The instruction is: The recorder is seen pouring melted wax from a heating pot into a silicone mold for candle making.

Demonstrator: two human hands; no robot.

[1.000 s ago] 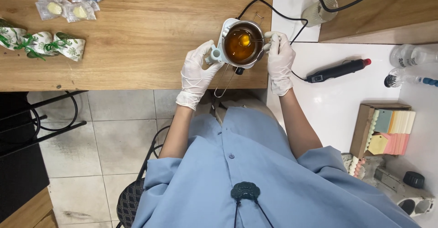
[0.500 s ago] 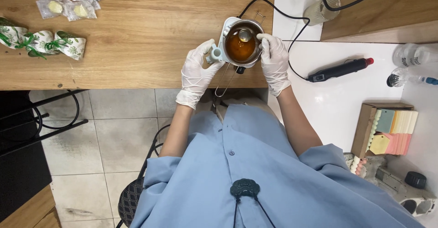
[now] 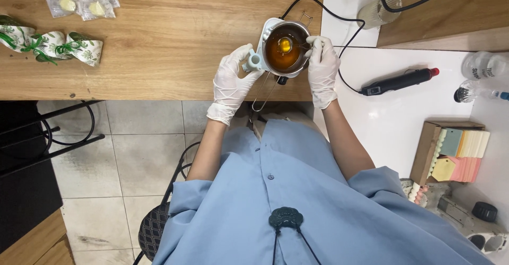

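In the head view, the small metal melting pot sits at the near edge of the wooden table, close to the table's right end where the white counter begins. It stands upright with its round mouth open to the camera. Its long axis goes from the pale blue handle part on the pot's left toward the thin wire handle, which points down from the pot and out over the table edge toward the person.

The pot is shiny steel outside and filled with clear amber liquid; a small bright yellow spot shows near the middle of the liquid.

The left hand, in a white glove, is curled around the pale blue part, fingers bent and gripping it. The right hand, also gloved, is at the right rim of the pot, fingers pinched together on a thin metal tool which reaches into the liquid.

A black corded tool lies on the white counter, right of the pot.
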